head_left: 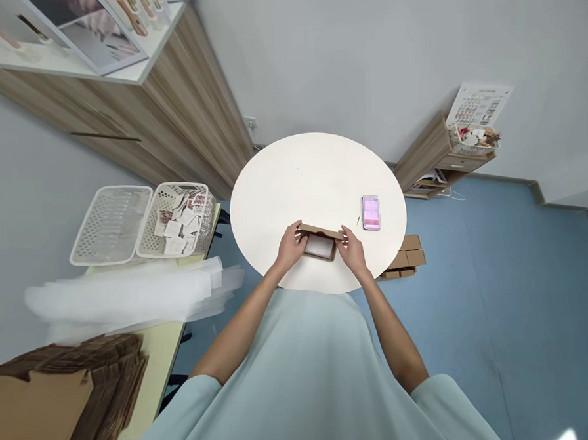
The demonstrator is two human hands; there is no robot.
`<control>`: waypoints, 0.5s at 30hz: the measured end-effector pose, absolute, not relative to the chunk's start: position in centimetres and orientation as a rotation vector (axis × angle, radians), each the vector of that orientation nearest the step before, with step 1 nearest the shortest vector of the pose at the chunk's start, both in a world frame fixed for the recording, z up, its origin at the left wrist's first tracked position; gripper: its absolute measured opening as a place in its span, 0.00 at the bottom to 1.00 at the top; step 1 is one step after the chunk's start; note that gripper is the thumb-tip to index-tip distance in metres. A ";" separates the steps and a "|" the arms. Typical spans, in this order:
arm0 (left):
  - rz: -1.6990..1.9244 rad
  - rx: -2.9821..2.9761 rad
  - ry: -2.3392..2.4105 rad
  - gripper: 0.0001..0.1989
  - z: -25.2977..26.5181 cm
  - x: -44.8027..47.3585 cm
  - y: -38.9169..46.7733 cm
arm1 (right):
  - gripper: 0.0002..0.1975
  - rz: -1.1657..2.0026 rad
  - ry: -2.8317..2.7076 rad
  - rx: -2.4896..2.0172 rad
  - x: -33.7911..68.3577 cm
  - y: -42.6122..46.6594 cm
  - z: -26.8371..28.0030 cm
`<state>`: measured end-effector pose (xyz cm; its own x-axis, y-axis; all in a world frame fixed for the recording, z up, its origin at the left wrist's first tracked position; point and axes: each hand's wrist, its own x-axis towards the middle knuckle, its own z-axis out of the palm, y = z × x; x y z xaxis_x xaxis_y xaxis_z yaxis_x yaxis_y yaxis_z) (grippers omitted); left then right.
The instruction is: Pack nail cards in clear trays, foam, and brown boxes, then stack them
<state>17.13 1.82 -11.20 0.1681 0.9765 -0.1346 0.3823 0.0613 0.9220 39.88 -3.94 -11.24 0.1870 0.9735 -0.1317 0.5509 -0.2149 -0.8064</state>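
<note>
Evidently the small brown box (333,252) on the white bench (296,174) stands folded into shape with something white (319,246) inside, its lid (323,231) raised, not yet closed, left hand (291,245) and right hand (352,250) half-curled, gripping its ends.

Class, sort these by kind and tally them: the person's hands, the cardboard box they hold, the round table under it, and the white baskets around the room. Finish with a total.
Hands: 2 (left hand, right hand)
Held cardboard box: 1
Round table: 1
White baskets: 3 (leftmost basket, middle basket, rightmost basket)
Total: 7
</note>
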 end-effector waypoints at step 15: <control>0.516 1.766 1.484 0.29 -14.8 15.3 -5.2 | 0.35 0.725 -1.820 -2.041 38.4 -10.8 -13.2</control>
